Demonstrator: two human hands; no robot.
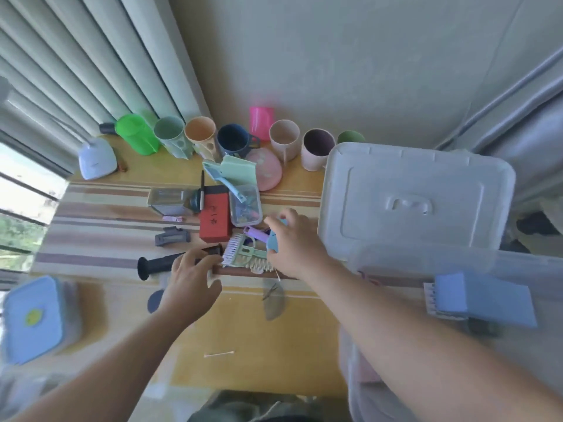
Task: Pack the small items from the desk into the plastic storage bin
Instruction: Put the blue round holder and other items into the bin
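Small items lie heaped in the middle of the desk: a red box [214, 219], a clear case [246, 205], a white-bristled brush [233, 249], a purple handle [256, 233]. My left hand [190, 277] closes its fingers around a black rubber grip [158, 264] at the left of the heap. My right hand [292, 242] is closed on a light blue item [273, 240] above the brush. The clear plastic storage bin [426, 263] stands open at the right, its lid [417, 196] propped upright behind it. A blue brush [481, 301] rests on the bin's near side.
A row of coloured cups [201, 137] lines the back of the desk by the wall. A white lamp base [97, 159] stands at the back left, a blue lidded container [36, 318] at the near left. A cotton swab [219, 353] lies near the front.
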